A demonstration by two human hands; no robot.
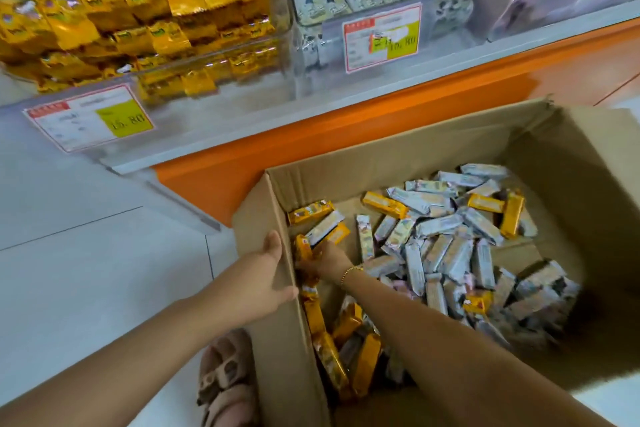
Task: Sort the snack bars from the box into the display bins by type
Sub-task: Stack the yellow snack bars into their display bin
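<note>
Cardboard box [381, 163] wall: L hand [263, 274] pressed flat outside, fingers near straight. R hand [329, 260] just inside, fingers curled round yellow bars [303, 248]; grey bars [450, 253] heaped right of grip.

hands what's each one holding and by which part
Left hand presses the box at its left wall's rim; right hand grips a yellow bar, exact spot hidden.
</note>
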